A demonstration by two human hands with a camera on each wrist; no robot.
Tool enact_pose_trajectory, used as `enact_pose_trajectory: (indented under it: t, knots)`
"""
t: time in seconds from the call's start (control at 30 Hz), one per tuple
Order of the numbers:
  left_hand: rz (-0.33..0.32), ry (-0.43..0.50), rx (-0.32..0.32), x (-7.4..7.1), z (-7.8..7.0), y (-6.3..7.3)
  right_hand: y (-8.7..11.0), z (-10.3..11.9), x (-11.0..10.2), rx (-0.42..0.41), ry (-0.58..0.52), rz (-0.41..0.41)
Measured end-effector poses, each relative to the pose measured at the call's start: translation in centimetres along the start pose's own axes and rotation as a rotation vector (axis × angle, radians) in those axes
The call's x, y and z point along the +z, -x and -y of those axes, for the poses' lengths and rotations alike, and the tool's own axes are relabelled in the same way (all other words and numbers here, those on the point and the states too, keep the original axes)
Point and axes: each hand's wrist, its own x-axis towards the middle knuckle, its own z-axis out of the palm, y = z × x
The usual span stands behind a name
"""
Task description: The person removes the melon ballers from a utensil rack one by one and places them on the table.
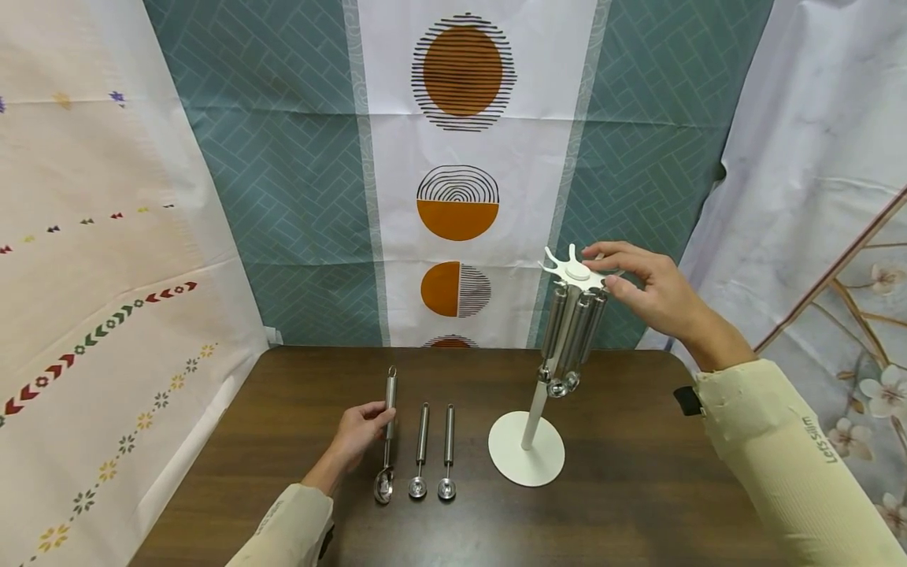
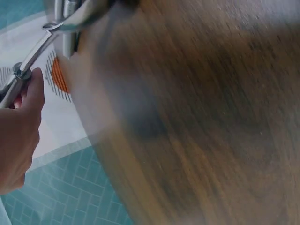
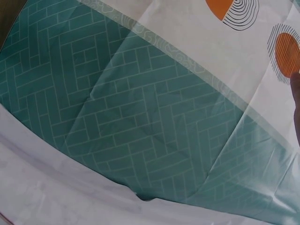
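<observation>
My left hand (image 1: 361,431) grips the handle of a steel scoop (image 1: 383,484), which lies along the table with its bowl towards me. In the left wrist view, the scoop's shaft (image 2: 40,49) runs from the fingers to a shiny bowl. Beside it lie two similar steel utensils (image 1: 418,488) with small round heads. My right hand (image 1: 648,287) is at the top of a white utensil stand (image 1: 527,449), its thumb and fingers around the hooked top. Several steel utensils (image 1: 567,331) hang from the hooks there, heads down.
A dark wooden table (image 1: 616,488) carries everything, the stand on its round white base right of centre. Behind it hangs a patterned teal and white cloth (image 1: 298,236). Pale printed cloths hang at the left and right sides.
</observation>
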Motion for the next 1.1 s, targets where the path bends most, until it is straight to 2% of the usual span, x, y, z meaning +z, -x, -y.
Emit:
enact_pose_trajectory:
  t: [0.17, 0.37, 0.63, 1.1]
  knots:
    - [-0.006, 0.029, 0.011, -0.1, 0.6, -0.4, 0.0, 0.0, 0.0, 0.005, 0.004, 0.002]
    - [-0.019, -0.036, 0.025, -0.3, 1.0, -1.0, 0.0, 0.1, -0.1, 0.010, 0.006, 0.005]
    - [-0.017, 0.002, -0.100, 0.0, 2.3, -2.0, 0.0, 0.1, 0.0, 0.011, 0.010, 0.007]
    - [0.006, -0.076, -0.116, 0.3, 2.8, -2.6, 0.0, 0.2, 0.0, 0.012, 0.017, 0.007]
